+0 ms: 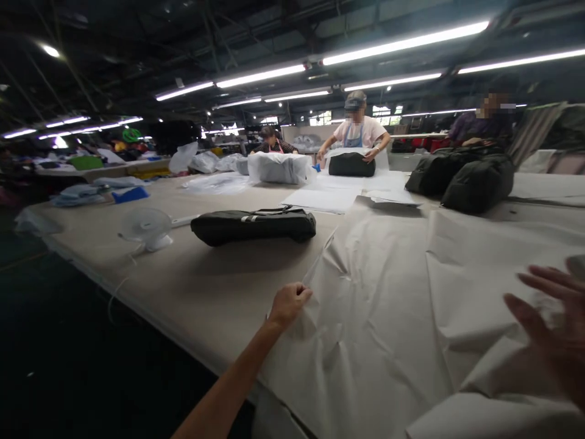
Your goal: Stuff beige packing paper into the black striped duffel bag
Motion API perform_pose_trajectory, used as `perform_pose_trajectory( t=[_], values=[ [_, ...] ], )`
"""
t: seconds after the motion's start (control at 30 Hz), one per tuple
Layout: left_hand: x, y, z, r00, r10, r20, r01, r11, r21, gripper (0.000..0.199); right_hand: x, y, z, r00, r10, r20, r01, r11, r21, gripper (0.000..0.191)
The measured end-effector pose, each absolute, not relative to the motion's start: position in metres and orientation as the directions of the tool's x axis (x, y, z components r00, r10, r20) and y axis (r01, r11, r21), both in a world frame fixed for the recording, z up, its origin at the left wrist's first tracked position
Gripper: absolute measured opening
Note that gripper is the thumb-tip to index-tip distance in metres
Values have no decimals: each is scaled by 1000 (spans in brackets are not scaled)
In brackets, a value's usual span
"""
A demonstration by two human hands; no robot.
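The left hand point(289, 303) is pinched shut on the edge of a large white paper sheet point(393, 305) spread over the surface point(183, 274). The right hand point(551, 323), blurred, is held open above the sheet. A black bag point(253, 225) is seen beyond, beside a small white fan point(145, 227).

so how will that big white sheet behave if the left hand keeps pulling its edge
The white sheet is probably floppy: it creases and puckers where the left hand pinches its edge. It likely weighs little, since the folds stand up. It may slide easily on the table. The right hand is open above it.
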State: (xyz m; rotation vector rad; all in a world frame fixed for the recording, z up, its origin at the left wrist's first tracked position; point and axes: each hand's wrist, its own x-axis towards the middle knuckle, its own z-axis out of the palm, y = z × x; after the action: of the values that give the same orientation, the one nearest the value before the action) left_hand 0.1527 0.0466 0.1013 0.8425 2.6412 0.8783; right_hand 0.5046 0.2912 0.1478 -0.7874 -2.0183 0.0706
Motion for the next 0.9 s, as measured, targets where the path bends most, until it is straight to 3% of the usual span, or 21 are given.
perform_pose_trajectory(
  t=[0.07,0.13,0.23,0.43,0.7,0.9],
  values=[
    [158,48,103,-810,586,-8,441,620,649,26,465,265,148,-406,648,644,338,761,-554,44],
    [163,50,104,-812,584,18,431,578,693,30,424,240,144,-559,699,447,158,618,-770,39],
    [170,55,102,-797,604,31,416,510,753,37,372,216,132,-757,637,148,140,379,-915,39],
    [184,71,93,-719,693,54,445,399,802,45,315,198,110,-768,640,-30,234,236,-943,36],
    [197,80,77,-590,801,104,481,245,842,52,295,197,94,-778,616,-124,237,106,-966,14],
    [181,73,80,-671,737,-84,201,290,936,64,305,202,91,-751,655,-88,154,44,-987,18]
  ],
)
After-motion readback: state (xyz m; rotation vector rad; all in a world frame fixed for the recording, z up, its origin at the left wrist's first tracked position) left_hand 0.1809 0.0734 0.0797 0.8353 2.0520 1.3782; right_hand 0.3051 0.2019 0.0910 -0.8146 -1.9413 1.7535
